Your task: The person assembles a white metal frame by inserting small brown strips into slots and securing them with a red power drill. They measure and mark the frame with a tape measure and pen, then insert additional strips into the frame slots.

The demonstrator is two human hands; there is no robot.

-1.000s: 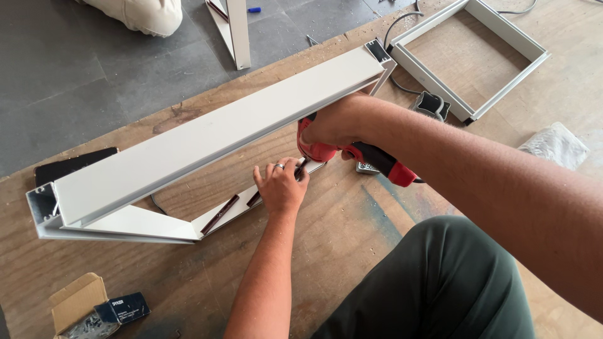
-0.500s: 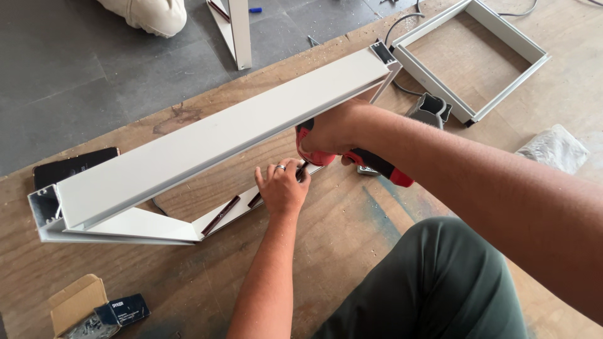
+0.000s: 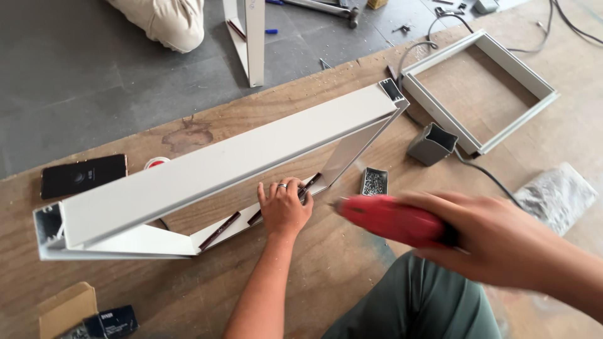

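A white aluminium frame (image 3: pixel 220 164) stands on edge on a plywood board (image 3: pixel 188 295). My left hand (image 3: pixel 284 207) lies flat on the frame's lower rail, fingers spread, a ring on one finger. My right hand (image 3: pixel 502 242) grips a red power drill (image 3: pixel 386 220), blurred by motion. The drill hangs to the right of the frame, and its tip points left toward my left hand without touching the frame.
A small box of screws (image 3: pixel 374 182) and a grey profile offcut (image 3: pixel 431 143) lie right of the frame. A finished square frame (image 3: pixel 480 91) with a cable sits at the back right. A phone (image 3: pixel 83 176), a cardboard box (image 3: pixel 66 311) and another person's knee (image 3: pixel 166 22) are also in view.
My right hand has pulled the red drill back from the frame's inside, toward me and to the right. My left hand has flattened onto the lower rail.
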